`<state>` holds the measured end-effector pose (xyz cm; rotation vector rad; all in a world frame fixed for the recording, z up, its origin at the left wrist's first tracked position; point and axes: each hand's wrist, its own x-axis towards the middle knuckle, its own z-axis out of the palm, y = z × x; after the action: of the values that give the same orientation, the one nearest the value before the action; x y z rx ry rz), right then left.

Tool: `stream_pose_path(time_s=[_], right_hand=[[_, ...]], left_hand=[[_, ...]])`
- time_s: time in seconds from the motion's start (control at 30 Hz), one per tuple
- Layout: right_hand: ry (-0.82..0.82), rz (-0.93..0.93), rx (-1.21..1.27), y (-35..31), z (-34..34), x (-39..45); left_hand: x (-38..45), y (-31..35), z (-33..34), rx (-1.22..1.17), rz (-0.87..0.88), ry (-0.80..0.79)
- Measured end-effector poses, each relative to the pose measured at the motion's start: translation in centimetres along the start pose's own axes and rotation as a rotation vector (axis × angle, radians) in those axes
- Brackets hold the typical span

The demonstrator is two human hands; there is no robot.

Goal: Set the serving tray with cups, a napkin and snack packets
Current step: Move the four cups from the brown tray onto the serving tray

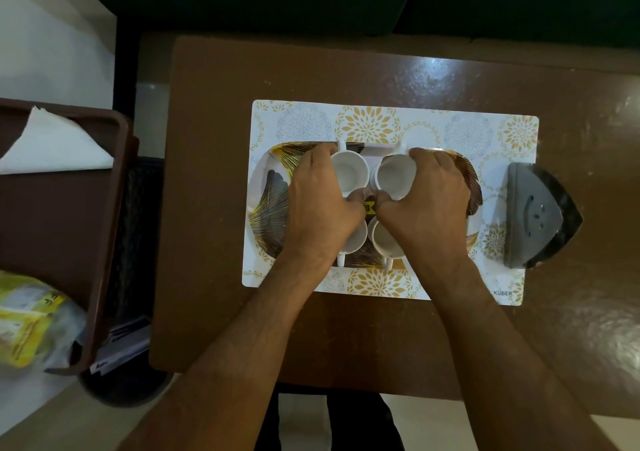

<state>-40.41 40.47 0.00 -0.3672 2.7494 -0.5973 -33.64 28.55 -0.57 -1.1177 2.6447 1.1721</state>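
A patterned serving tray (273,194) lies on a floral placemat (381,121). Several white cups stand on it in a tight cluster. My left hand (318,205) wraps around the far left cup (348,170), fingers along its left side and thumb at its near side. My right hand (426,198) grips the far right cup (394,173) the same way. The two near cups (382,239) are partly hidden under my hands and wrists. A white napkin (55,142) and yellow snack packets (27,322) lie in a brown bin on the left.
The brown bin (114,208) stands off the table's left edge, with a dark wastebasket (128,364) below it. A grey iron (540,218) rests on the placemat's right end. The brown table (346,329) spreads all round the placemat.
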Motion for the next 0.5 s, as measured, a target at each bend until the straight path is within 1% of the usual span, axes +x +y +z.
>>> stream_pose_path(time_s=[0.13, 0.5], right_hand=[[-0.017, 0.01, -0.041, 0.05, 0.13, 0.11], [-0.019, 0.026, -0.036, -0.39, 0.02, -0.02]], left_hand=[[0.11, -0.04, -0.06, 0.03, 0.021, -0.006], [0.07, 0.03, -0.17, 0.004, 0.04, -0.015]])
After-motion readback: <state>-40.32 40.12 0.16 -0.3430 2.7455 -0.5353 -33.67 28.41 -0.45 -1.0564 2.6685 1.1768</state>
